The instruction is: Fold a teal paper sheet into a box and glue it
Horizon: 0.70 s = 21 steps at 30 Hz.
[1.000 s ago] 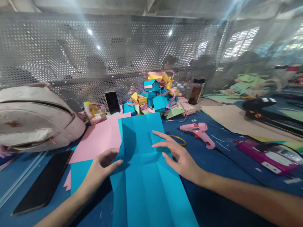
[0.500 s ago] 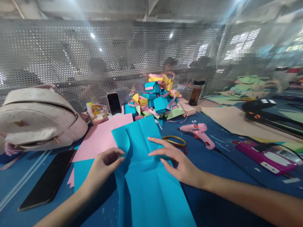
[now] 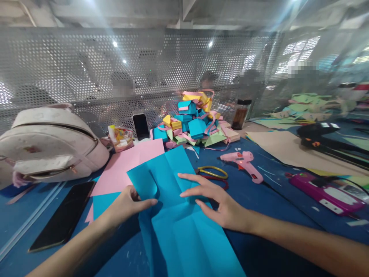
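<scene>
A large sheet of blue paper (image 3: 178,227) with crease lines lies in front of me, its left part bent upward. My left hand (image 3: 135,200) pinches the sheet's left edge, thumb on top and the fingers partly hidden behind the paper. My right hand (image 3: 216,198) rests on the right half with its fingers spread, holding nothing. Under the left hand lie a pink sheet (image 3: 123,165) and another blue sheet (image 3: 105,204). Scissors (image 3: 213,173) with yellow and red handles sit just beyond the right hand, partly covered.
A pink glue gun (image 3: 243,161) with a cord and a purple power strip (image 3: 325,190) lie at right. Behind are a pile of folded paper boxes (image 3: 196,127) and a jar (image 3: 241,115). At left are a white backpack (image 3: 52,142) and a black phone (image 3: 63,215).
My left hand has shifted from the top of the sheet to gripping its left edge, and the upper left corner has swung outward and down. The right hand stays almost in place.
</scene>
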Each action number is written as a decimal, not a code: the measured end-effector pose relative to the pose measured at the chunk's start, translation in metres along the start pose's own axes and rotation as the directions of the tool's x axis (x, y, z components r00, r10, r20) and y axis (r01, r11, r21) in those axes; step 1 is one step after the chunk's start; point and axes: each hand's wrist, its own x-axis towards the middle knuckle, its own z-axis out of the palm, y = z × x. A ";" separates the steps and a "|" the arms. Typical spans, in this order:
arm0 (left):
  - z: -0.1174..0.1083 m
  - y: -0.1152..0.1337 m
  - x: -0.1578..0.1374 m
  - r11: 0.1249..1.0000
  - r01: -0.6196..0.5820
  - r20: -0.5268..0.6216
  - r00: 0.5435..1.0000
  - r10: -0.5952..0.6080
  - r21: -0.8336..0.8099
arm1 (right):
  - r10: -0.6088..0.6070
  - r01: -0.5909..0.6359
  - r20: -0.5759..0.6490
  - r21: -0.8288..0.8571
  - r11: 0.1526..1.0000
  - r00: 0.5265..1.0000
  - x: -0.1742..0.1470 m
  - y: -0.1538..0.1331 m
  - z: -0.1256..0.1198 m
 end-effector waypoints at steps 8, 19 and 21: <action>0.004 0.003 -0.016 0.980 0.194 0.211 0.960 -0.182 -0.038 | -0.038 0.037 0.064 0.021 0.999 0.997 0.001 -0.003 -0.002; 0.017 -0.002 -0.025 0.878 0.367 0.253 0.921 -0.297 -0.308 | -0.026 0.022 0.100 0.038 0.999 0.995 0.001 -0.005 0.001; 0.018 -0.003 -0.025 0.871 0.372 0.232 0.923 -0.309 -0.321 | -0.020 0.016 0.104 0.032 0.999 0.994 0.001 -0.004 0.001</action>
